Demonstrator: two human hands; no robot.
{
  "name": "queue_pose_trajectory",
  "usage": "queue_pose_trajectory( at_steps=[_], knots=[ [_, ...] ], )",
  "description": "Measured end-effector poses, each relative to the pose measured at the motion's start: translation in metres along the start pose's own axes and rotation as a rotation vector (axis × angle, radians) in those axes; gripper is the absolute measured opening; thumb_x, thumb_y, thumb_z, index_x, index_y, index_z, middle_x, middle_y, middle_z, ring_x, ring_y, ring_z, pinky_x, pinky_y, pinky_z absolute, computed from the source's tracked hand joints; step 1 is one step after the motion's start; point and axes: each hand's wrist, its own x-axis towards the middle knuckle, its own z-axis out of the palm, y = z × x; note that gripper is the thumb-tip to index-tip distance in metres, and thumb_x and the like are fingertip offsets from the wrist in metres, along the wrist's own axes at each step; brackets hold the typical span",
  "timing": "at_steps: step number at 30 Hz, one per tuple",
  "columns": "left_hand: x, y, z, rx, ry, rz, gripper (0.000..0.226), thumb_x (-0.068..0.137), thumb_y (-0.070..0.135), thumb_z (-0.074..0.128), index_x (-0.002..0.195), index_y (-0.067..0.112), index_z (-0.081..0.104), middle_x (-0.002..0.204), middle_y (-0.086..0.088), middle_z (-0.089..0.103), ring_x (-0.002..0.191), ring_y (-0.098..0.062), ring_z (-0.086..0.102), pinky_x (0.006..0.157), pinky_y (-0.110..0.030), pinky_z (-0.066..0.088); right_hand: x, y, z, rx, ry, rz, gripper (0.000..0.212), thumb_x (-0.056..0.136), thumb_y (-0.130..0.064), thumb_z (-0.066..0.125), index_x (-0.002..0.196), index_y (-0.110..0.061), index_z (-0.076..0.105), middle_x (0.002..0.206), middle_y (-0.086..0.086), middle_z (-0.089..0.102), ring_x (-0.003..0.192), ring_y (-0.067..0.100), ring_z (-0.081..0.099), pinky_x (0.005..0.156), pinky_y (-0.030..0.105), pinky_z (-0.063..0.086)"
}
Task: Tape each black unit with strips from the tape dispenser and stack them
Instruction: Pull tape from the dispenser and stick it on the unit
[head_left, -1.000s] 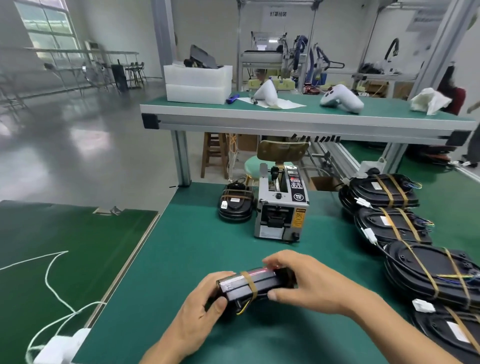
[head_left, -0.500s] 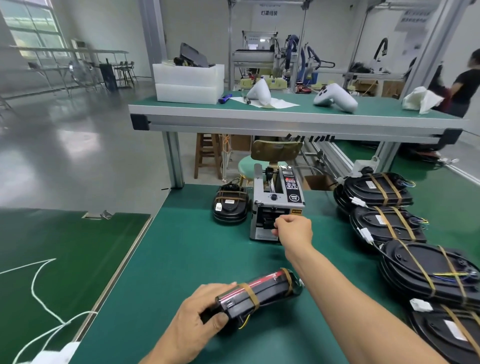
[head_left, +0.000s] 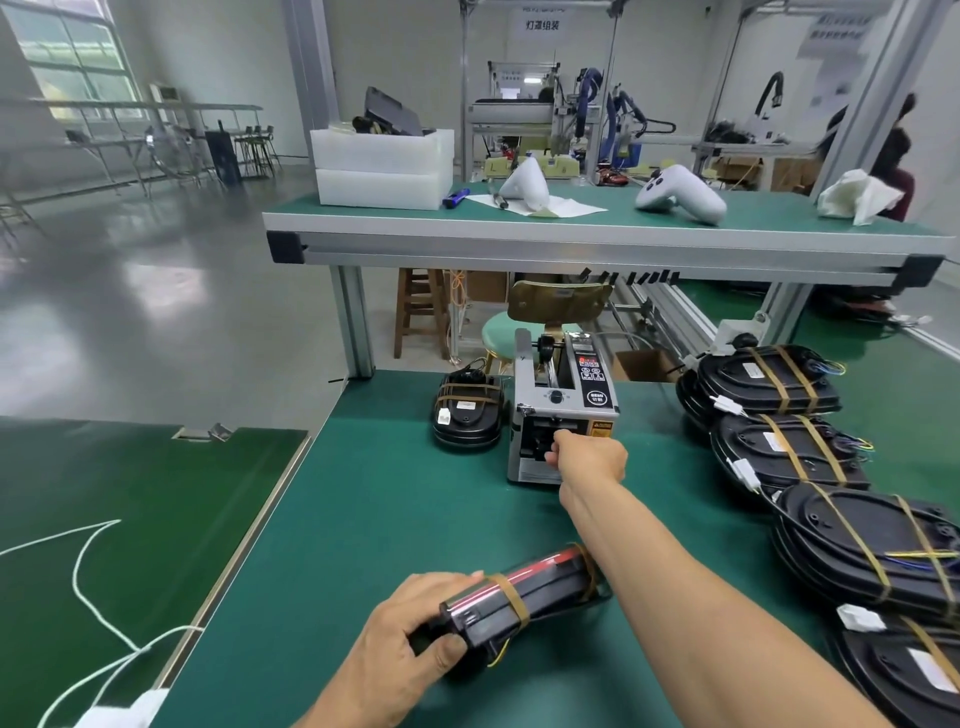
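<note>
**Tape pull in progress: strip and unit at risk**

Since half a second ago, the right hand (head_left: 589, 460) has settled closer against the outlet at the front of the tape dispenser (head_left: 563, 415); its fingers are curled at the slot, apparently pinching a strip, though the strip itself is too small to confirm. The left hand (head_left: 400, 644) grips the near end of the black unit (head_left: 519, 597), fingers and thumb wrapped round it, holding it tilted on edge on the green bench mat (head_left: 395, 519). Two tan bands already cross that unit.

Risks, as judged:
- A skewed pull could tear the strip or fold it onto itself.
- One-handed support of the tilted unit may let it roll or slip; the right forearm passes just above its far end and could knock it.
- Loose yellow wire beneath the unit could be trapped under the next strip.

Taped units (head_left: 769, 384) are stacked along the right side; another black unit (head_left: 467, 415) sits just left of the dispenser.
</note>
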Motion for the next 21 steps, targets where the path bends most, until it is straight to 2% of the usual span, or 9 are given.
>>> queue_pose_trajectory(
  at_steps=[3,6,9,11,13,15,17,19,21],
  knots=[
    [-0.001,0.000,0.000,0.014,-0.010,-0.011,0.065,0.091,0.083,0.051,0.142,0.047,0.064,0.144,0.018,0.065,0.136,-0.016,0.058,0.113,-0.030,0.045,0.002,0.002,0.004,0.037,0.022,0.035,0.007,0.088,-0.007,0.073,0.084,-0.005,0.067,0.070,0.006,0.074,0.043,0.008,0.064,0.040,0.018,0.040],
    [-0.002,-0.003,0.000,0.027,-0.009,-0.003,0.065,0.091,0.083,0.050,0.143,0.046,0.063,0.144,0.018,0.064,0.137,-0.016,0.057,0.112,-0.035,0.048,0.002,0.003,0.005,0.055,0.032,0.049,0.010,0.087,-0.008,0.074,0.090,-0.004,0.066,0.061,0.004,0.070,0.044,0.008,0.065,0.044,0.021,0.042],
    [-0.001,-0.003,0.000,0.029,-0.011,0.000,0.065,0.091,0.083,0.050,0.142,0.046,0.064,0.144,0.019,0.064,0.137,-0.016,0.057,0.110,-0.040,0.047,-0.001,0.001,0.003,0.047,0.029,0.026,0.011,0.087,-0.008,0.074,0.093,-0.002,0.066,0.063,0.004,0.069,0.048,0.011,0.067,0.046,0.022,0.044],
    [-0.002,-0.001,0.000,0.032,-0.019,-0.001,0.064,0.092,0.082,0.050,0.142,0.046,0.064,0.144,0.018,0.064,0.138,-0.016,0.057,0.111,-0.036,0.048,-0.006,-0.001,-0.004,0.028,-0.020,0.023,0.011,0.088,-0.007,0.074,0.094,-0.002,0.066,0.065,0.005,0.069,0.051,0.014,0.067,0.052,0.026,0.051],
    [-0.002,0.002,-0.001,0.015,-0.022,0.001,0.064,0.093,0.082,0.050,0.141,0.044,0.065,0.143,0.017,0.065,0.138,-0.016,0.057,0.111,-0.031,0.046,-0.017,-0.003,-0.018,-0.019,-0.154,0.012,0.007,0.088,-0.005,0.073,0.085,-0.005,0.066,0.061,0.003,0.069,0.053,0.016,0.066,0.060,0.028,0.053],
    [-0.001,0.004,-0.001,-0.009,-0.016,0.000,0.063,0.093,0.081,0.051,0.139,0.042,0.068,0.141,0.014,0.066,0.136,-0.017,0.058,0.112,-0.029,0.045,-0.037,-0.004,-0.040,-0.130,-0.313,-0.116,0.020,0.087,-0.007,0.071,0.068,-0.012,0.067,0.057,-0.001,0.067,0.060,0.014,0.065,0.059,0.021,0.045],
    [0.000,0.007,0.000,-0.018,-0.005,-0.010,0.061,0.093,0.079,0.053,0.136,0.040,0.070,0.138,0.013,0.068,0.133,-0.018,0.060,0.111,-0.030,0.045,-0.069,-0.001,-0.069,-0.224,-0.416,-0.337,0.025,0.086,-0.013,0.073,0.061,-0.016,0.068,0.064,-0.009,0.070,0.070,0.005,0.066,0.064,0.016,0.046],
    [0.000,0.007,0.000,-0.028,0.008,-0.016,0.062,0.093,0.079,0.053,0.133,0.036,0.073,0.135,0.012,0.069,0.131,-0.019,0.061,0.110,-0.030,0.046,-0.106,0.010,-0.099,-0.274,-0.482,-0.519,0.013,0.083,-0.028,0.076,0.070,-0.025,0.074,0.087,-0.019,0.076,0.088,-0.009,0.066,0.077,0.011,0.046],
    [0.000,0.006,-0.001,-0.034,0.015,-0.029,0.066,0.093,0.079,0.053,0.132,0.032,0.074,0.134,0.012,0.069,0.130,-0.020,0.062,0.110,-0.033,0.046,-0.136,0.029,-0.118,-0.339,-0.510,-0.637,0.006,0.079,-0.038,0.075,0.076,-0.033,0.075,0.111,-0.026,0.072,0.119,-0.014,0.054,0.094,0.009,0.039]
  ],
)
